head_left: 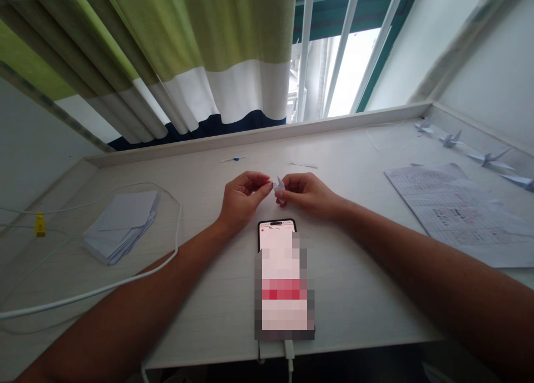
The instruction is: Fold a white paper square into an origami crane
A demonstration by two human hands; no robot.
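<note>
My right hand pinches a small white folded paper crane between thumb and fingers, over the middle of the desk. One pointed tip of the crane sticks up above the fingertips, and the lower part is partly hidden by them. At the crane's left edge, my left hand has its thumb and forefinger closed together on the paper. Just in front of both hands lies a phone with its screen lit and largely blurred out.
Several paper cranes line the desk's right edge, beyond some printed sheets. A stack of white paper lies left, near a looping white cable. Paper scraps lie behind my hands; a curtain hangs behind the desk.
</note>
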